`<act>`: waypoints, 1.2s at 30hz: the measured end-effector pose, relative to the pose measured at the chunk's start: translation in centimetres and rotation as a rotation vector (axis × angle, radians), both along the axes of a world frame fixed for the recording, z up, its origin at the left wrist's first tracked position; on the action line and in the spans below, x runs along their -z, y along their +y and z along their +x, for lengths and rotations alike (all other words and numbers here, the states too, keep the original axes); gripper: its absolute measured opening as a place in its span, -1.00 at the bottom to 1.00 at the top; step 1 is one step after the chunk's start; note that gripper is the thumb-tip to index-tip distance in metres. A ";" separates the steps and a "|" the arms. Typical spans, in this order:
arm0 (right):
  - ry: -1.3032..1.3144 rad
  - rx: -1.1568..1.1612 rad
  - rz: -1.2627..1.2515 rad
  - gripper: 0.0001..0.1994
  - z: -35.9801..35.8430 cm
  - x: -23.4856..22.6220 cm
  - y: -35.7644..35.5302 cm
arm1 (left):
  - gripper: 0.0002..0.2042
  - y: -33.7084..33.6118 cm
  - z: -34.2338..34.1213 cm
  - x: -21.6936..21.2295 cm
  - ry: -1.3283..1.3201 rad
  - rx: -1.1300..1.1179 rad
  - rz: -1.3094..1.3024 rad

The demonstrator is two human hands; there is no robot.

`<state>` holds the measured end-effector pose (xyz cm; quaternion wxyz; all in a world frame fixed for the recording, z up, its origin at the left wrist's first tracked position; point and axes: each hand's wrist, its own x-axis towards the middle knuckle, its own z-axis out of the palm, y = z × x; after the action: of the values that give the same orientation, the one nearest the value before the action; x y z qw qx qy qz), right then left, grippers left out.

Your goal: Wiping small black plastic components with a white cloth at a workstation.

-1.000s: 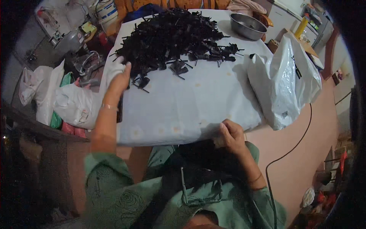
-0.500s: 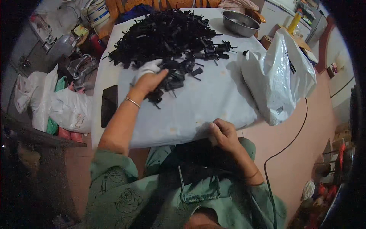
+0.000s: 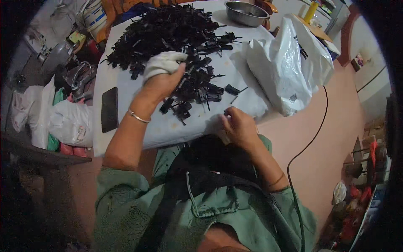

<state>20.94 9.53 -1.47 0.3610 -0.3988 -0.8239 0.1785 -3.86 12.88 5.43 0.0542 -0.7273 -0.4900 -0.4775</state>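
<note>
Most of the small black pieces lie in one big heap (image 3: 159, 33) at the far side of the white-covered table (image 3: 126, 86). A smaller, looser group (image 3: 201, 80) spreads from the heap toward the near edge, and a single piece (image 3: 232, 89) lies at its right end, close to the right hand (image 3: 241, 126).

Going by how the pieces lie, only a small share seems drawn out and much seems left in the heap. No separate stack of finished pieces shows; the inside of the white plastic bag (image 3: 277, 71) at the right is hidden, so how many are done cannot be told.

The left hand (image 3: 166, 80), its fingers covered by a white glove (image 3: 161, 63), is bent over the place where heap and loose group meet; whether it pinches a piece cannot be told. The right hand is at the near edge, fingers curled in and thumb close to the forefinger; something dark shows at the tips, but whether it is gripped is unclear. A phone (image 3: 110, 110) lies at the left edge, and a metal bowl (image 3: 245, 17) stands at the far right
</note>
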 end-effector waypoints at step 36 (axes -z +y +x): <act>0.373 -0.350 -0.455 -0.82 -4.2 -1.9 -1.2 | -0.75 -11.2 6.5 3.8 -0.811 0.204 -0.764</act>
<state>16.77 8.34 0.45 0.3713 -0.2822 -0.7386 0.4868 2.63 1.64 1.64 -0.4518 -0.4972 -0.5368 -0.5103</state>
